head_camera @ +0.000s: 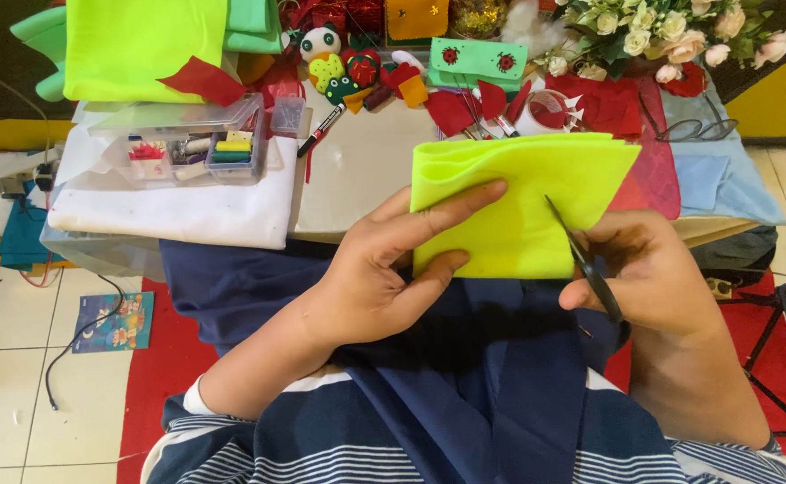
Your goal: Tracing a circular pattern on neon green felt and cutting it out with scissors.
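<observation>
A folded piece of bright yellow-green felt (518, 193) is held up over my lap, in front of the low table's near edge. My left hand (384, 269) pinches its left side, index finger stretched across the front. My right hand (648, 273) grips black scissors (586, 260), whose blades point up and left into the felt's right edge. Under both hands lies dark blue cloth (465, 358) over my lap.
The low table (357, 170) holds a clear plastic box of sewing bits (196, 139), a black marker (321, 130), red felt pieces (465, 108), small felt figures (348, 72), folded white cloth (178, 211) and artificial flowers (644, 31). A large yellow-green felt sheet (133, 45) lies at the back left.
</observation>
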